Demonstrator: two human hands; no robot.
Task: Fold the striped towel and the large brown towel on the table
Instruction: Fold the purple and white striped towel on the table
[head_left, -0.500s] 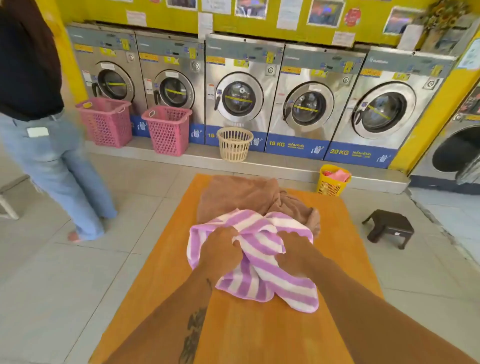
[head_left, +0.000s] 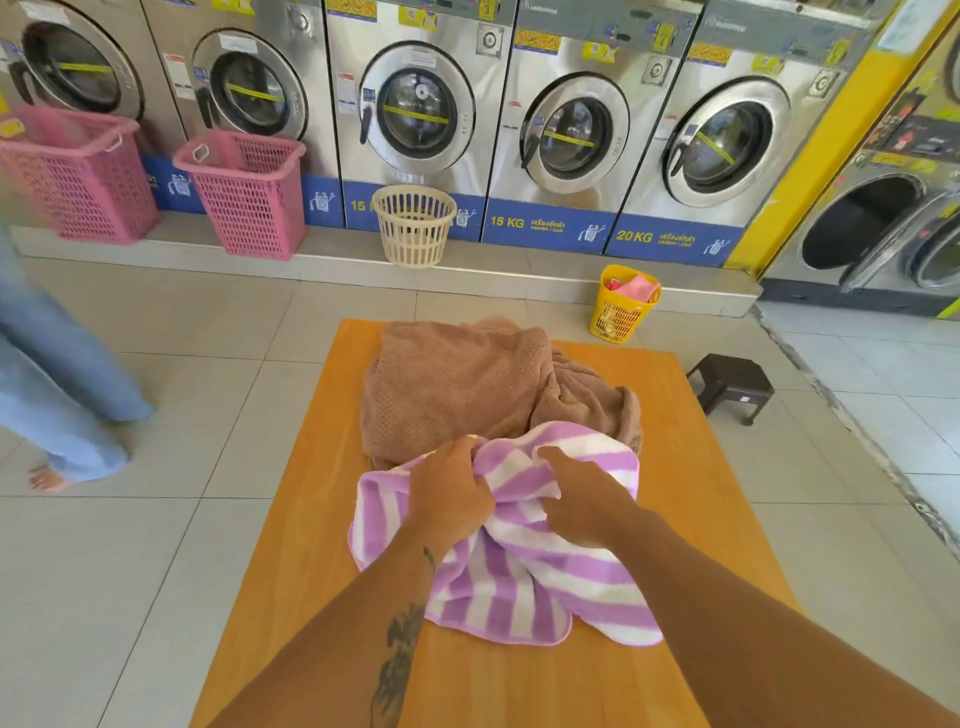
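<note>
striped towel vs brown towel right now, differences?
The striped towel is purple and white; the brown towel is plain. The striped towel lies nearer, gripped by the left hand and right hand; the brown towel lies farther back, untouched. The brown towel makes the bulkier heap. Both are crumpled, unfolded, on the table.

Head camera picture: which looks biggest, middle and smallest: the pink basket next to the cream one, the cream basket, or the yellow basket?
Largest: pink basket.
Then: cream basket.
Smallest: yellow basket, though the last two look nearly alike, so that order is unsure.
</note>
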